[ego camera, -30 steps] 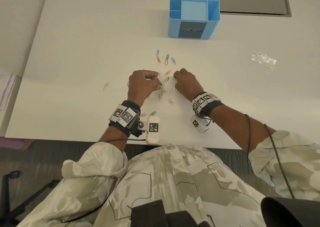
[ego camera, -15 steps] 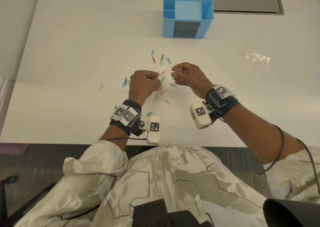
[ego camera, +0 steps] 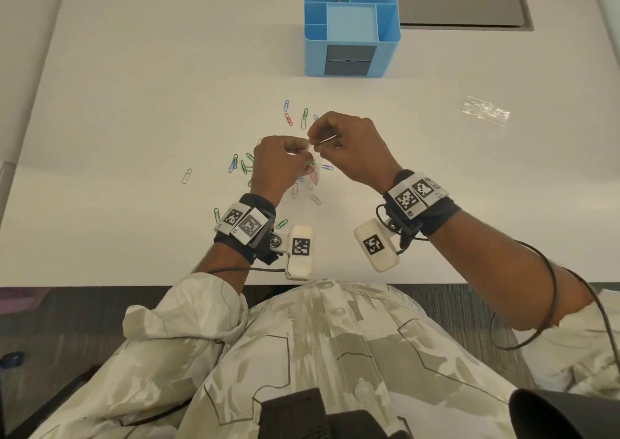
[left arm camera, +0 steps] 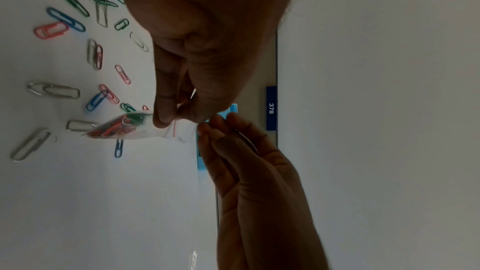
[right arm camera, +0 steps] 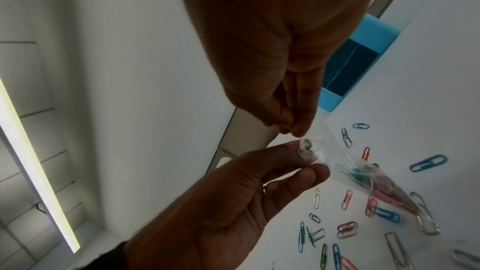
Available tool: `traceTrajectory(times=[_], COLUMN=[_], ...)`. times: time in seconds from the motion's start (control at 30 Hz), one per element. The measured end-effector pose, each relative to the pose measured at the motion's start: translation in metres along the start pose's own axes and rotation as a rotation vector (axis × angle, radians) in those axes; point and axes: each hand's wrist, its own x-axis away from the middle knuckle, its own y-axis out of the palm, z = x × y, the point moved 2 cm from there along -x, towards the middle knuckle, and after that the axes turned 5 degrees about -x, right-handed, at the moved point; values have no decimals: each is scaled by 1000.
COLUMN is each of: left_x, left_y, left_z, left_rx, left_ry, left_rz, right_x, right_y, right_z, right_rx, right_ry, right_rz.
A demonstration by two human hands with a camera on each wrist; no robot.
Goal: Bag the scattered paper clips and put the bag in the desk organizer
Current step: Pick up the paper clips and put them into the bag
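Above the white bench (ego camera: 134,103), well short of the blue desk organizer (ego camera: 350,32), the left hand (ego camera: 278,167) pinches the mouth of a small clear bag (left arm camera: 124,126) between thumb and fingers (left arm camera: 162,110); red and green clips already sit in its hanging tip. The right hand (ego camera: 349,150) has its fingers (left arm camera: 210,130) pressed together at the bag's opening, apparently pinching a silver clip (ego camera: 327,140), though the wrist views are dim. Loose paper clips (left arm camera: 64,18) lie scattered on the bench beneath the bag, nearer the person than the organizer.
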Motion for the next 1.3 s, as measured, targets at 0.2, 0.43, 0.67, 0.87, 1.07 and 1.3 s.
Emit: traceTrajectory(times=[0.2, 0.43, 0.67, 0.87, 1.07, 1.3], left_x=[2, 9, 15, 19, 21, 15], left_y=[-7, -26, -50, -70, -85, -84], left_z=[-3, -9, -18, -32, -45, -45], left_rx=[6, 22, -8, 13, 33, 46], left_ry=[-21, -36, -81, -87, -107, -100], left_rz=[3, 46, 93, 139, 188, 178], right_x=[-11, -8, -41, -83, -88, -43], right_y=[-4, 31, 53, 48, 69, 73], right_z=[36, 107, 108, 92, 104, 108], right_rx=[39, 244, 239, 242, 473, 560], right_ry=[34, 179, 115, -14, 10, -216], right_rz=[85, -60, -1, 161, -204, -260])
